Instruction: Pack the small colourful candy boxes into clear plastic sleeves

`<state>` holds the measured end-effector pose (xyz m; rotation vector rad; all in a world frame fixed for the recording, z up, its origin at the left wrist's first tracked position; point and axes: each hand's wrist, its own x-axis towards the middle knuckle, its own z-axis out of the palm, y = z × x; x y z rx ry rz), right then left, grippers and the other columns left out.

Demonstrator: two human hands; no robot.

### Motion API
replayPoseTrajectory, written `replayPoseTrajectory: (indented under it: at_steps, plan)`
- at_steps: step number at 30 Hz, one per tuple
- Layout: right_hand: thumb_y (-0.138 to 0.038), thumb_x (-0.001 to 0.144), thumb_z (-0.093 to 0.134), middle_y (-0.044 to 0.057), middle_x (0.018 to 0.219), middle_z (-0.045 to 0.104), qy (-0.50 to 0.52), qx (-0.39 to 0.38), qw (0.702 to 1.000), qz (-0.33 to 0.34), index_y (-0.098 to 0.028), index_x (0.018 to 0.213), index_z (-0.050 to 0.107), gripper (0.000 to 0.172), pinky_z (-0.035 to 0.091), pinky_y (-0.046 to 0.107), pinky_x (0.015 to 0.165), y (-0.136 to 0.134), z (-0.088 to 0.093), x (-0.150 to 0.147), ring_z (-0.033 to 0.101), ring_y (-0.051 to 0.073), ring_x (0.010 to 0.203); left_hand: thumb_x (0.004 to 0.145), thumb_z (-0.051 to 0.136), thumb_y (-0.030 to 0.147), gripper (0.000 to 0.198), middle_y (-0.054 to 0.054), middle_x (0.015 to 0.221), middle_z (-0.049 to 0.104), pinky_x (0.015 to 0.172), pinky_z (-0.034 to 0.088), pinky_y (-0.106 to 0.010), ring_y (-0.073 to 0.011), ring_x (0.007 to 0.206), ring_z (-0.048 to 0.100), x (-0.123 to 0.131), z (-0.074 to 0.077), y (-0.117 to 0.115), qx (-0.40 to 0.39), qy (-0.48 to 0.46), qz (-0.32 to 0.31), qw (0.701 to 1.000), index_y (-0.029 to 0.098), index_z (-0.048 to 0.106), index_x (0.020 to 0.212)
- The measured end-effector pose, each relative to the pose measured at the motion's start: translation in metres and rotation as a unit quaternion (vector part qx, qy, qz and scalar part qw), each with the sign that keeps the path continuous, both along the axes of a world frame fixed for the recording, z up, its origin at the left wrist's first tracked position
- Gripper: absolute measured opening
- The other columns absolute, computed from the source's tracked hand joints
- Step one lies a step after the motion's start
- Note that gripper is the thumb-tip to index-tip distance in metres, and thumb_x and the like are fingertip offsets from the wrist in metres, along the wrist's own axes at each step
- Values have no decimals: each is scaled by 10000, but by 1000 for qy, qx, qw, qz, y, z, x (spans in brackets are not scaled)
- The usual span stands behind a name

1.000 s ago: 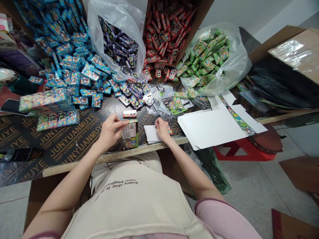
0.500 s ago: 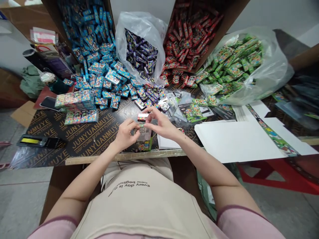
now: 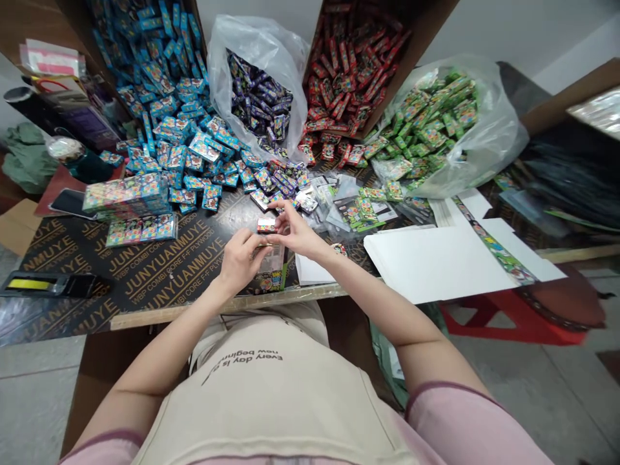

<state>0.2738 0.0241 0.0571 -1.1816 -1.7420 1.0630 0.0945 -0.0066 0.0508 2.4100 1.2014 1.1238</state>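
Observation:
My left hand (image 3: pixel 241 259) is closed in a pinch above the front of the table. At its fingertips is a thin edge of something small, mostly hidden by the fingers. My right hand (image 3: pixel 296 234) meets it from the right, thumb tip at the same small thing and index finger arched above. Just behind the fingertips lies a small red and white box (image 3: pixel 266 224), close to the right fingers. Below the hands, a clear plastic packet with a printed green edge (image 3: pixel 278 278) lies on the table, partly covered by them.
Behind are heaps of blue boxes (image 3: pixel 194 139), purple boxes (image 3: pixel 261 97) in a clear bag, red boxes (image 3: pixel 343 84) and green boxes (image 3: pixel 440 123). Wrapped stacks (image 3: pixel 128 197) and a black tool (image 3: pixel 48 284) lie left. White card sheets (image 3: pixel 436 265) lie right, near the table edge (image 3: pixel 194 313).
The whole view has shifted, so the table things appear further left. My hands stay over the packet; the right index finger has lifted slightly and the fingertips are closer together.

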Motion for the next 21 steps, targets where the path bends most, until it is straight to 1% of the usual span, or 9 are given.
replayPoseTrajectory:
  at_steps: [3, 6, 8, 10, 11, 13, 16, 18, 21]
  plan:
    - [-240, 820, 585, 6, 867, 535, -82, 32, 993, -83, -234, 1191, 505, 379, 418, 300, 716, 5, -16, 32, 520, 158, 772, 912, 522, 289, 229, -18, 739, 473, 617, 352, -267, -157, 691, 456, -19, 1, 5, -2, 59, 14, 998, 237, 706, 1038]
    - [-229, 805, 633, 79, 936, 575, -281, 60, 946, -153, -194, 919, 657, 122, 346, 385, 818, -4, -36, 80, 495, 251, 964, 900, 527, 324, 257, -23, 733, 469, 617, 367, -277, -164, 673, 465, -49, -4, 14, -37, 102, 80, 991, 226, 718, 1042]
    - [-219, 768, 688, 101, 928, 591, -395, 30, 907, -142, -184, 795, 685, 45, 294, 413, 830, -15, -53, 106, 463, 296, 1015, 875, 551, 338, 275, -62, 802, 532, 713, 421, -335, -212, 767, 520, -65, -10, 19, -55, 163, 117, 978, 207, 711, 1056]
    - [-210, 748, 715, 106, 946, 603, -449, -1, 887, -106, -186, 772, 697, 38, 267, 410, 823, -27, -71, 121, 454, 303, 1022, 841, 590, 341, 307, -126, 988, 595, 884, 412, -456, -297, 971, 539, -69, -18, 21, -53, 231, 115, 965, 205, 687, 1099]
    - [-206, 749, 716, 104, 965, 607, -457, -6, 885, -91, -190, 777, 699, 36, 258, 404, 822, -32, -79, 124, 452, 298, 1027, 826, 610, 342, 336, -149, 1101, 596, 959, 366, -520, -333, 1075, 516, -67, -22, 21, -52, 257, 92, 961, 212, 668, 1130]
    - [-194, 767, 699, 94, 995, 612, -451, -1, 888, -85, -194, 789, 694, 22, 245, 395, 828, -38, -92, 126, 452, 282, 1037, 810, 631, 339, 405, -158, 1261, 567, 1046, 257, -607, -360, 1212, 460, -55, -32, 20, -75, 288, 8, 955, 236, 618, 1201]
    - [-172, 804, 660, 72, 963, 623, -420, 5, 902, -99, -185, 799, 670, 18, 231, 394, 857, -43, -102, 123, 454, 255, 1039, 804, 627, 311, 485, -135, 1311, 573, 1077, 149, -664, -347, 1267, 451, -34, -50, 18, -151, 308, -144, 928, 268, 545, 1280]
    - [-162, 822, 645, 56, 926, 628, -393, 1, 913, -112, -174, 810, 651, 18, 227, 401, 887, -46, -106, 120, 454, 239, 1034, 786, 629, 293, 542, -125, 1295, 588, 1078, 135, -666, -338, 1249, 477, -25, -61, 19, -191, 324, -207, 903, 277, 509, 1314]
    - [-156, 826, 661, 25, 942, 619, -353, 1, 925, -140, -172, 898, 636, 78, 227, 404, 944, -51, -112, 119, 439, 213, 1053, 736, 661, 349, 588, -108, 1186, 623, 1055, 249, -603, -331, 1164, 527, -19, -74, 27, -200, 357, -232, 883, 275, 522, 1303]
